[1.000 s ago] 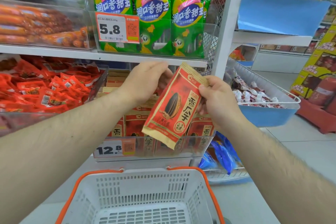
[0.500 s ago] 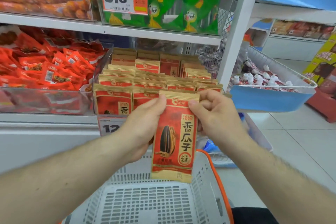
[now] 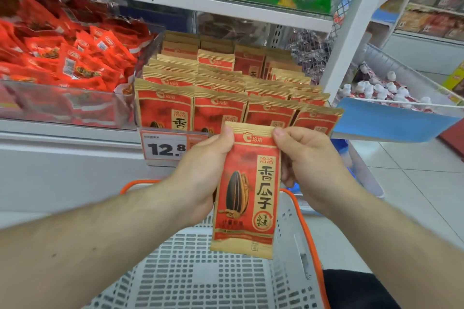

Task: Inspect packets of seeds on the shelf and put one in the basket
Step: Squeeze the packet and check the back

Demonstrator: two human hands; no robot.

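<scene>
Behind the grip stands the white shelf [image 3: 226,5], and on it a clear bin holds rows of upright seed packets [image 3: 216,98] with a 12.8 price tag [image 3: 165,149] in front. Below the grip sits the white basket [image 3: 200,278] with an orange rim. The left hand [image 3: 200,173] and the right hand [image 3: 308,158] each pinch a top corner of one red sunflower seed packet [image 3: 247,190], which hangs upright over the basket.
</scene>
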